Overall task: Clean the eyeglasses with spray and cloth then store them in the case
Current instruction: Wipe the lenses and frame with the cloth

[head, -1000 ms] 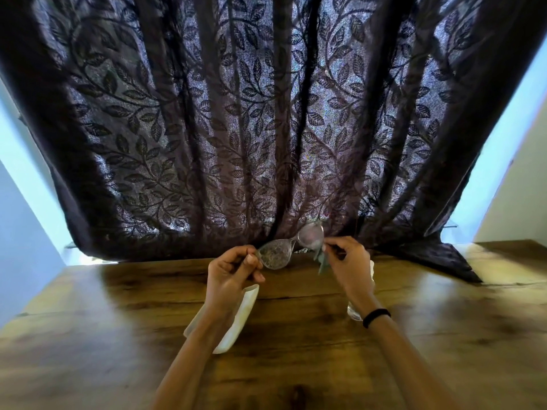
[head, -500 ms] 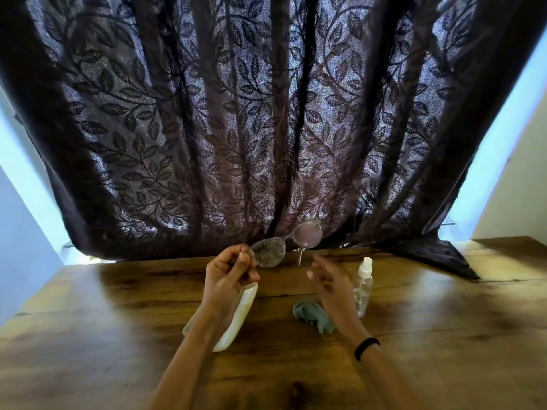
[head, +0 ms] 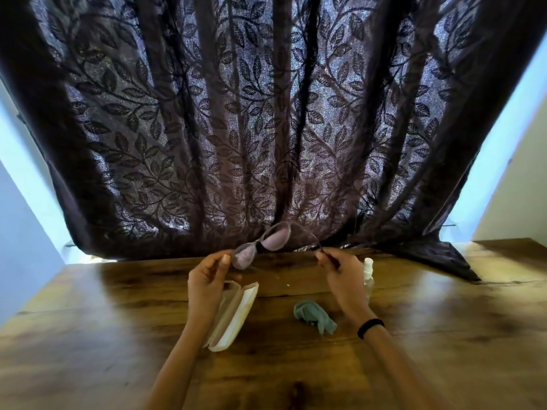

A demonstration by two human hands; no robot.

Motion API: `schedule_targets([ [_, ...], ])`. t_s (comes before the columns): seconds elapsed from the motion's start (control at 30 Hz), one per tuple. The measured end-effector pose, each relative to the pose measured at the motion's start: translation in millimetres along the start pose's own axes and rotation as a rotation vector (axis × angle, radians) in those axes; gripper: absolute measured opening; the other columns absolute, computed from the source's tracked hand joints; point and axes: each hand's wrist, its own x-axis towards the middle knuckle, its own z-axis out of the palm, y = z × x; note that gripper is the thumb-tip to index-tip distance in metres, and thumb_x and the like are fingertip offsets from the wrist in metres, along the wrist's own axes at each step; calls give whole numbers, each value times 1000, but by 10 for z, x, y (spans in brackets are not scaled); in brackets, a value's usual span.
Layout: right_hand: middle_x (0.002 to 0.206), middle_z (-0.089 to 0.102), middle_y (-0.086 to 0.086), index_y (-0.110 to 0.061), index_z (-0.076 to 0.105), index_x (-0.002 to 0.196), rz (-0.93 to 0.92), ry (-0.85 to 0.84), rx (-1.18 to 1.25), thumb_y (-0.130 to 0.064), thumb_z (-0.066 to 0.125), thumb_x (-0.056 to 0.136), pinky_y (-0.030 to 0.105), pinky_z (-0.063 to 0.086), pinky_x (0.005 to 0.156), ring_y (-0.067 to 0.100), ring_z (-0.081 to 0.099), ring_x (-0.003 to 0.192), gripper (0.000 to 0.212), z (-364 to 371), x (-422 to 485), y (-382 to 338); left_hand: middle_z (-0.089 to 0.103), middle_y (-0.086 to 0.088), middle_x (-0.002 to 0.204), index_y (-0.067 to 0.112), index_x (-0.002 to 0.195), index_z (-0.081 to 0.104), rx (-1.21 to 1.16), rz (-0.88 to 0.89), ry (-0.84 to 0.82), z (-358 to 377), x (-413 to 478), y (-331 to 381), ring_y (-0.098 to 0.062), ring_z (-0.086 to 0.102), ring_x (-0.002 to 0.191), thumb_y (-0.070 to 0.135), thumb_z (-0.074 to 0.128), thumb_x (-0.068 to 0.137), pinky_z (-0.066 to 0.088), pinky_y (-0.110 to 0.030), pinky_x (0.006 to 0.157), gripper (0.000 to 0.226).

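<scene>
The right hand (head: 340, 276) has left the cloth on the table and come up to the eyeglasses (head: 262, 247), which half a second ago only the left hand held. The frame has swung round, so one temple now stretches out to the right.

Starting at the left, the left hand (head: 208, 287) is raised above the table (head: 88, 335), thumb and fingertips closed in a pinch on the rim of the nearer lens. Just under its wrist the pale case (head: 233, 315) lies on the wood with its lid open; I see nothing inside it. The eyeglasses hang in the air between the two hands, in front of the dark leaf-patterned curtain (head: 266, 113) and well clear of the case. Nearer, right of centre, the blue-green cloth (head: 315, 316) sits crumpled on the table, touched by nobody. The right hand, a black wristband (head: 370, 327) on its wrist, pinches the tip of the outstretched temple between thumb and forefinger. Behind it stands the spray bottle (head: 368, 273), partly hidden.

With the cloth put down, the spraying and wiping look finished to me. What is left is folding the temples, laying the eyeglasses in the case and shutting it.
</scene>
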Motion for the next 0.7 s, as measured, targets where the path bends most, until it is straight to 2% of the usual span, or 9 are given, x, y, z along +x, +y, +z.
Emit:
schedule_targets([
  [0.07, 82, 70, 7, -5, 69, 93, -85, 17, -69, -11, 60, 87, 23, 45, 66, 18, 59, 76, 13, -19, 25, -82, 69, -6, 87, 8, 107, 61, 211, 82, 135, -22, 0, 14, -17, 67, 71, 13, 52, 89, 55, -20, 58, 21],
  [0.13, 82, 69, 10, -2, 69, 94, -172, 37, -138, -7, 60, 86, 26, 41, 66, 20, 57, 78, 13, -21, 44, -171, 66, -7, 90, 6, 108, 61, 352, 229, 195, -13, -10, 107, -15, 63, 73, 13, 56, 87, 53, -21, 60, 23],
  [0.2, 80, 69, 12, 0, 69, 93, -272, 34, -215, -2, 61, 84, 24, 38, 66, 19, 51, 76, 12, -6, 52, -248, 63, -4, 88, 6, 103, 63, 430, 385, 181, 16, -15, 245, -7, 59, 70, 17, 60, 84, 49, -15, 61, 23],
  [0.27, 78, 69, 14, 0, 70, 92, -333, 18, -282, 2, 62, 81, 24, 38, 65, 18, 48, 74, 13, 4, 54, -300, 61, 3, 84, 9, 97, 66, 497, 451, 125, 51, -15, 376, 0, 56, 66, 25, 62, 81, 46, -9, 59, 23],
  [0.4, 80, 68, 11, -2, 69, 93, -375, -18, -344, 3, 61, 82, 24, 40, 66, 24, 53, 78, 15, -10, 44, -331, 55, 14, 77, 18, 96, 68, 682, 410, -30, 104, -10, 453, 1, 51, 62, 30, 69, 76, 35, -9, 53, 23],
  [0.5, 81, 67, 10, -3, 69, 95, -398, -17, -358, 3, 61, 82, 29, 47, 63, 27, 54, 81, 17, -36, 25, -360, 61, 12, 75, 21, 88, 70, 783, 395, -30, 110, -29, 418, 1, 48, 59, 27, 67, 79, 27, -10, 49, 11],
  [0.6, 83, 68, 10, -2, 68, 100, -440, -9, -360, 1, 63, 81, 33, 53, 65, 28, 56, 82, 20, -56, 24, -395, 67, 8, 77, 24, 85, 70, 850, 358, -47, 117, -39, 372, -1, 47, 58, 27, 64, 82, 25, -9, 48, 7],
  [0.7, 90, 68, 10, -2, 66, 104, -503, 79, -278, -2, 66, 81, 29, 51, 73, 24, 57, 84, 23, -58, 4, -408, 69, 5, 74, 19, 82, 71, 801, 341, -39, 103, -25, 332, 0, 48, 54, 18, 66, 81, 28, -6, 50, 6],
])
